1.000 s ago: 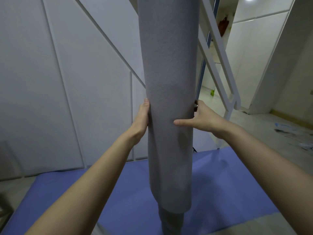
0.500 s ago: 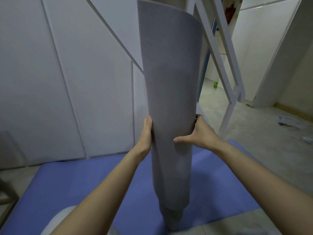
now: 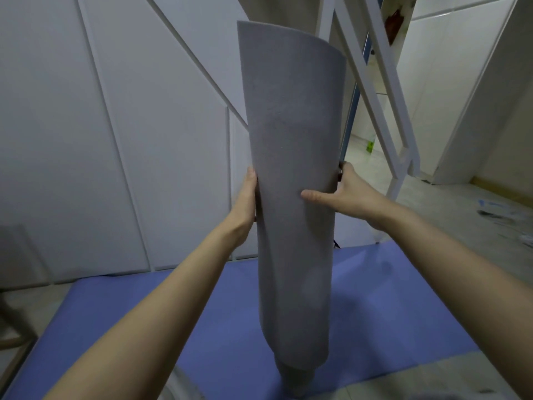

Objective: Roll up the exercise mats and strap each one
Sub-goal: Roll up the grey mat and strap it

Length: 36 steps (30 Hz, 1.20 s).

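A grey rolled exercise mat (image 3: 291, 174) stands upright in front of me, its inner layers sticking out at the bottom near the floor. My left hand (image 3: 246, 197) lies against its left side, fingers hidden behind the roll. My right hand (image 3: 343, 192) grips its right side, thumb across the front. A blue mat (image 3: 161, 319) lies flat on the floor beneath. No strap is visible.
White panelled wall (image 3: 115, 140) stands close behind the mat. A white slanted stair railing (image 3: 383, 90) rises at the right. Grey floor (image 3: 461, 215) at the right holds scattered papers. A wooden furniture edge (image 3: 11, 336) shows at the far left.
The upright grey roll now sits lower in view, with its top edge visible. Both hands still hold it at mid-height; the view has tilted down.
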Motion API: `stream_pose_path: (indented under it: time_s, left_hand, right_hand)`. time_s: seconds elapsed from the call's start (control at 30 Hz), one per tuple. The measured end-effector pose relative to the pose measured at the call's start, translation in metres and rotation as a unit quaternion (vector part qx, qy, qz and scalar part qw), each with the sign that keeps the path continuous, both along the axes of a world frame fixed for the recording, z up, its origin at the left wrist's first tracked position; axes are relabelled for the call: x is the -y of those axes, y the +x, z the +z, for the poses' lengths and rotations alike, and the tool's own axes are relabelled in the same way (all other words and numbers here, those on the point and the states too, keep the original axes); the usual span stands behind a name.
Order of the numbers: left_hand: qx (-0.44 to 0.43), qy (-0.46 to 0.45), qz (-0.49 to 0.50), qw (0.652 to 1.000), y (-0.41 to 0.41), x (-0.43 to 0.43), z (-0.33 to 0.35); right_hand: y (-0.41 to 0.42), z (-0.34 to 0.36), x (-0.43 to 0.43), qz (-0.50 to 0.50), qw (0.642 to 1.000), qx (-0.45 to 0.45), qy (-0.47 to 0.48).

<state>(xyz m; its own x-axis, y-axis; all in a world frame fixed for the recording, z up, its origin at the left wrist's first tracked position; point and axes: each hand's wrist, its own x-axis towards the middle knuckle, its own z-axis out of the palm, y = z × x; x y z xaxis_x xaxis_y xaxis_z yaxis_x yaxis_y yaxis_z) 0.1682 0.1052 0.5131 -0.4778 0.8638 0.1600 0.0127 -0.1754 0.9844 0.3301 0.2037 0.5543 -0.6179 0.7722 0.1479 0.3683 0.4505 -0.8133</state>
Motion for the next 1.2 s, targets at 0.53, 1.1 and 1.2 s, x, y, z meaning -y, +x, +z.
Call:
stream_pose_path:
  time_s: [0.53, 1.1, 1.2]
  left_hand:
    - [0.014, 0.000, -0.012, 1.000, 0.026, 0.007, -0.073]
    - [0.062, 0.012, -0.001, 0.998, 0.032, 0.004, -0.025]
    - [0.083, 0.010, -0.001, 0.996, 0.033, 0.006, -0.039]
  right_hand:
    - [0.010, -0.077, 0.009, -0.056, 0.996, 0.055, 0.035]
    - [0.010, -0.039, 0.011, -0.001, 0.998, 0.044, 0.040]
    - [0.012, -0.057, 0.014, -0.013, 0.996, 0.049, 0.072]
